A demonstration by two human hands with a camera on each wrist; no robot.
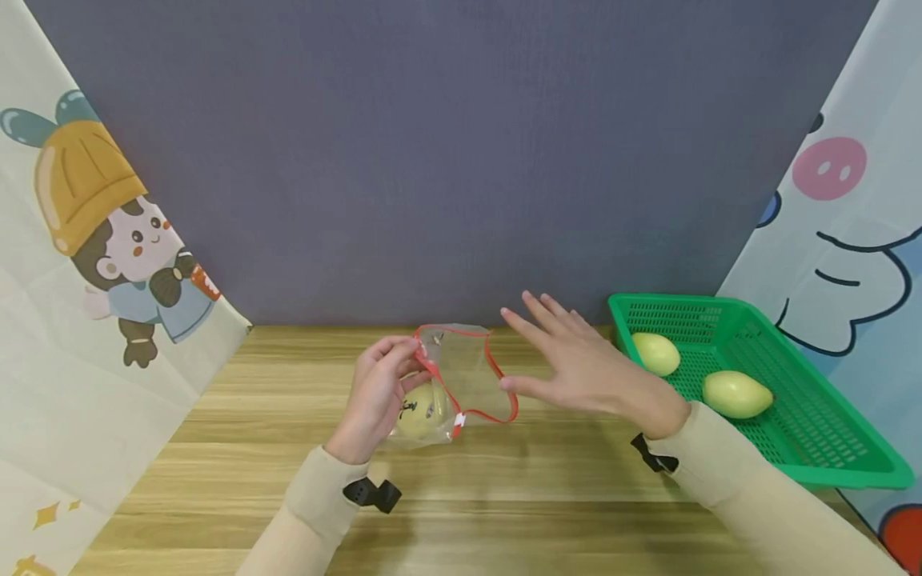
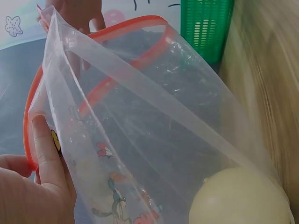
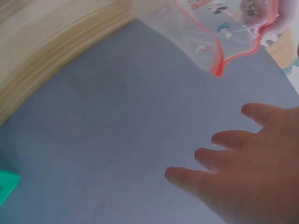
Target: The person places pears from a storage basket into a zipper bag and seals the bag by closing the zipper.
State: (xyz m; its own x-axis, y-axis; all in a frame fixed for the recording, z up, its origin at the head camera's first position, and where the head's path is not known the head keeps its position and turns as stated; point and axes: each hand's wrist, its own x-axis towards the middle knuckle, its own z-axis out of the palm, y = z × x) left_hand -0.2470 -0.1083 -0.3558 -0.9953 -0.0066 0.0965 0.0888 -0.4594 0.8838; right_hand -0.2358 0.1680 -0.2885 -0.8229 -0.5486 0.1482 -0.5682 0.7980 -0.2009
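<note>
A clear zip bag (image 1: 468, 372) with a red zip edge and small cartoon prints stands with its mouth spread wide. My left hand (image 1: 378, 392) pinches the bag's red rim at its left side, the thumb and fingers on either side of the film in the left wrist view. Inside the bag, at its bottom, lies a pale yellow lemon-like fruit (image 2: 240, 198). My right hand (image 1: 579, 364) hovers at the right of the bag's mouth, fingers straight and spread, holding nothing; its thumb is close to the red rim. In the right wrist view the fingers (image 3: 229, 140) are apart from the bag.
A green plastic basket (image 1: 799, 436) stands at the right of the wooden table (image 1: 576, 520). Two yellow fruits (image 1: 736, 394) lie apart in it. A dark grey panel (image 1: 461, 160) rises behind the table, with cartoon-printed sheets at both sides.
</note>
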